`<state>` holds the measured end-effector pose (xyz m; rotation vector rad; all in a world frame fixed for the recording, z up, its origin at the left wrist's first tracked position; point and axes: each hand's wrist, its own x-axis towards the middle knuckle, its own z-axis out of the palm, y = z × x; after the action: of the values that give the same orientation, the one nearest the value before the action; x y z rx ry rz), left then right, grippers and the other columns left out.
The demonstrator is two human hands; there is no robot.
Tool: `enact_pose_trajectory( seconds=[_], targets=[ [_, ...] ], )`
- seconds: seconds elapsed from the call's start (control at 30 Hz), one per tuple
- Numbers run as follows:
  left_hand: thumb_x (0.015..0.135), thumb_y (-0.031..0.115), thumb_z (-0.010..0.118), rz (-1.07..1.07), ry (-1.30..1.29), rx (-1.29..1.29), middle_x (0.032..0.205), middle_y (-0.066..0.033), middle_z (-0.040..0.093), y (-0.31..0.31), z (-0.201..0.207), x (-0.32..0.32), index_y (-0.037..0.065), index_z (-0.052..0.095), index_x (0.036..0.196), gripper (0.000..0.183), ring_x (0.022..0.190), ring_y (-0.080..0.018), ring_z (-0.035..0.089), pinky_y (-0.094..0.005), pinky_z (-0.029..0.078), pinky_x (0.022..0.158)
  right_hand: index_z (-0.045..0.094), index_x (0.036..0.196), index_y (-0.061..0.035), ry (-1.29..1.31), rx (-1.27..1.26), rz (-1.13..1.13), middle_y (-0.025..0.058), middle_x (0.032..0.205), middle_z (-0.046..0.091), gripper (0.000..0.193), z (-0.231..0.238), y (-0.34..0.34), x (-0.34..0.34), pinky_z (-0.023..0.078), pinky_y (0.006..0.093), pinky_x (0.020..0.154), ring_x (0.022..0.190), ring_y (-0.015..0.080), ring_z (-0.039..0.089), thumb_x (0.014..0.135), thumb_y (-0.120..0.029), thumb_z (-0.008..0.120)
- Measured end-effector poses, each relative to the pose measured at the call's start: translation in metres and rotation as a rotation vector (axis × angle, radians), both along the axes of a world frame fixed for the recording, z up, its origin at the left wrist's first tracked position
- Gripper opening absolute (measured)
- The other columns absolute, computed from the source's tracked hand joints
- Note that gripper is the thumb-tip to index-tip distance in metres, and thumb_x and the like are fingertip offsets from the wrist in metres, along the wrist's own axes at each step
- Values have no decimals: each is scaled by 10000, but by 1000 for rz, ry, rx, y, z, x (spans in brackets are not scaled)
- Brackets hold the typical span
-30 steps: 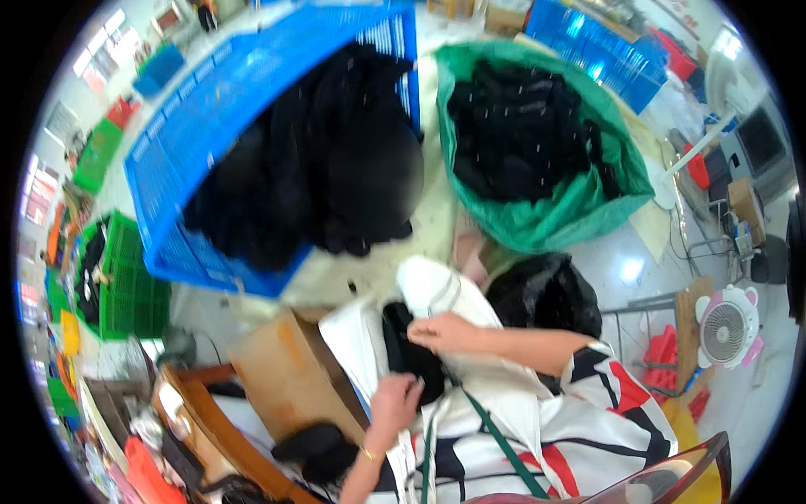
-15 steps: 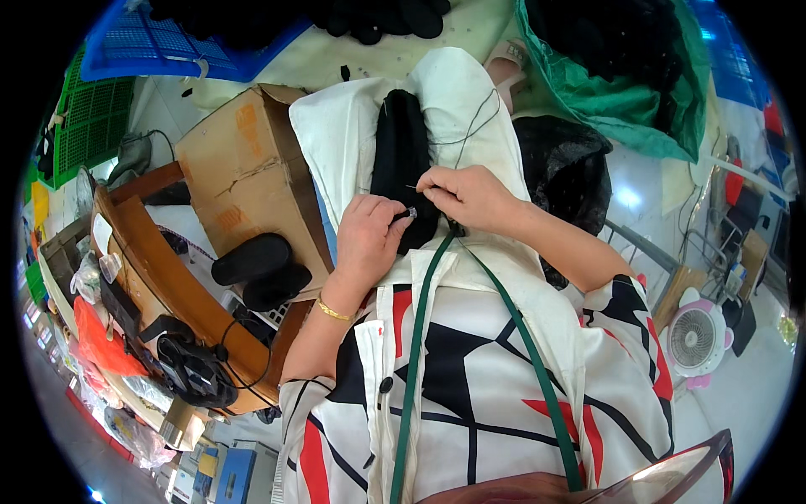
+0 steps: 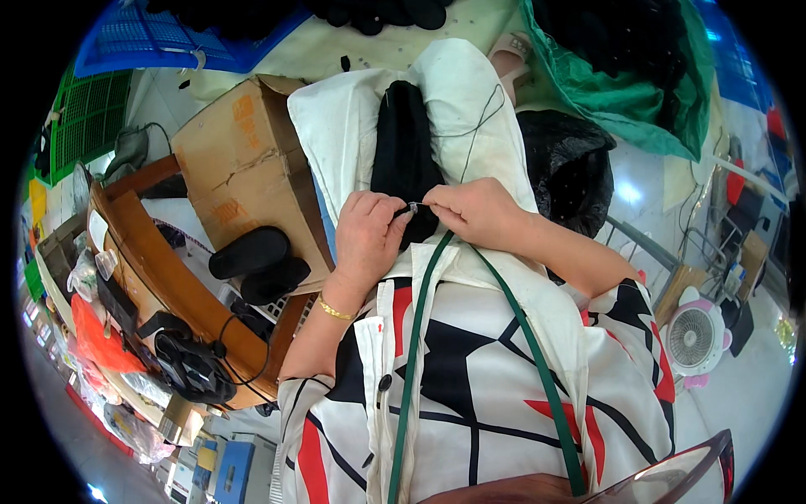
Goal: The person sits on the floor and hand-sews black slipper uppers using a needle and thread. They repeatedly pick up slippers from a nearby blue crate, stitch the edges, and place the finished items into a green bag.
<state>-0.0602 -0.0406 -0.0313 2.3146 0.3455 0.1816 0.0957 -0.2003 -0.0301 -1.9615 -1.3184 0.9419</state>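
Note:
A long black slipper-like piece (image 3: 401,143) lies across the white cloth (image 3: 470,92) over my lap. My left hand (image 3: 368,231) is closed near its close end, pinching a thin black strap with a small shiny piece (image 3: 411,208) at my fingertips. My right hand (image 3: 480,212) is closed in a pinch on a thin needle (image 3: 422,204), whose point meets the shiny piece. Dark thread (image 3: 472,134) loops up over the white cloth beyond my right hand. Whether the strap is joined to the slipper-like piece is hidden by my fingers.
At left a cardboard box (image 3: 239,147) stands beside a wooden chair (image 3: 159,260), with a pair of black slippers (image 3: 252,252) there. A black plastic bag (image 3: 567,168) and a green sack (image 3: 621,101) of black pieces sit at right. A blue basket (image 3: 176,42) lies beyond.
My right hand has moved slightly down and right, bringing the needle from above the strap to the shiny piece. My left hand stays nearly in place, still pinching the strap.

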Motion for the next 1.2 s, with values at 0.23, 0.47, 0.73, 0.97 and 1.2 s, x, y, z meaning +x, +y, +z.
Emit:
enact_pose_trajectory(
  seconds=[0.23,0.47,0.73,0.97,1.2],
  targets=[
    [770,72,724,48,-48,53,861,-90,625,-4,-5,-7,63,653,898,147,839,-306,578,-399,474,736,680,1006,-102,-69,42,58,103,735,671,152,3,-2,-4,513,383,585,662,291,662,863,-130,638],
    [760,64,736,72,-71,61,865,-85,627,-6,-8,-9,64,650,906,170,840,-301,583,-393,477,735,666,1013,-92,-86,71,20,107,702,658,156,4,-2,-6,507,384,561,632,289,656,859,-105,644],
    [764,57,736,67,-73,37,877,-89,633,-6,-9,-10,61,653,916,173,853,-299,581,-391,473,743,658,986,-100,-128,81,59,105,691,646,134,1,0,-6,496,381,546,625,285,648,853,-107,640],
    [762,69,738,72,-63,35,879,-88,623,-8,-8,-9,65,643,916,181,856,-303,575,-393,476,748,673,993,-97,-132,64,78,107,702,654,150,5,1,-4,501,383,549,636,288,653,846,-105,641],
    [731,46,749,57,-106,92,849,-82,612,-10,-9,-8,70,638,910,211,836,-295,580,-390,481,733,665,985,-94,-143,74,117,103,682,642,143,4,1,-3,490,398,536,621,295,643,847,-105,630]
  ],
)
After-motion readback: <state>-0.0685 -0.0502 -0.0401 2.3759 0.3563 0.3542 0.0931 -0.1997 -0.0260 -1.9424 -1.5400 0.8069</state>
